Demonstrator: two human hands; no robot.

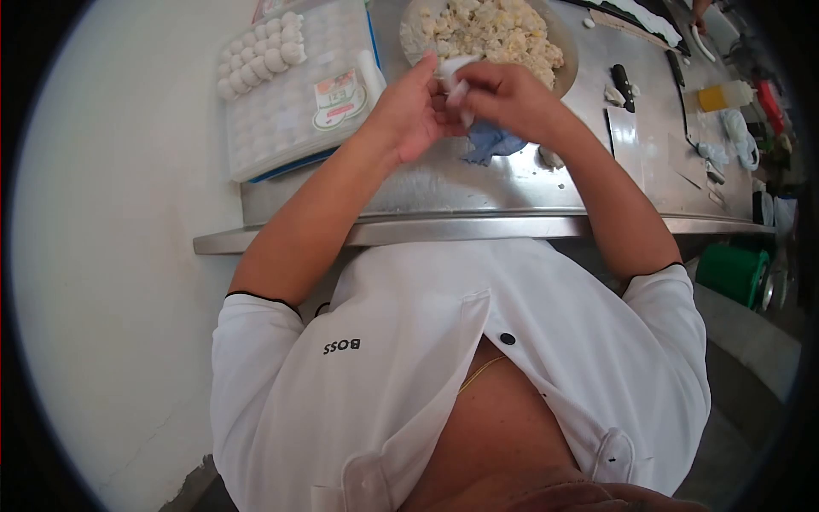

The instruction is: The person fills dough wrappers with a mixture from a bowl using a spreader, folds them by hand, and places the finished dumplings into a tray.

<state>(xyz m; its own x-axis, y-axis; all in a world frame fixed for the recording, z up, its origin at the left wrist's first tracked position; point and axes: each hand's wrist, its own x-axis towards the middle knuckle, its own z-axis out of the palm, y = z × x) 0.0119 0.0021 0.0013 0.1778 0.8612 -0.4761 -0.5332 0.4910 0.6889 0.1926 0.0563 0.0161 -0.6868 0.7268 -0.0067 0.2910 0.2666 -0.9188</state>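
Note:
My left hand [411, 115] and my right hand [515, 101] meet at the near rim of a metal bowl [566, 70]. Between their fingers is a soft white piece [458, 68] that looks like dough. My left hand cups it from the left, while my right fingers pinch it from the other side; its full shape is partly hidden. A pale chunky mixture [503, 34] fills the bowl. Just below my hands, a crumpled blue cloth [492, 143] lies on the steel table. Several white rounded pieces [264, 55] sit in rows on the plastic-covered stack at left.
The covered stack [281, 128] stands beside the wall. A black-handled knife [624, 88] and a bottle of yellow liquid [725, 96] are on the steel table [426, 192] at right. A green bin [732, 275] is lower right. Another person's hand [700, 10] shows at top right.

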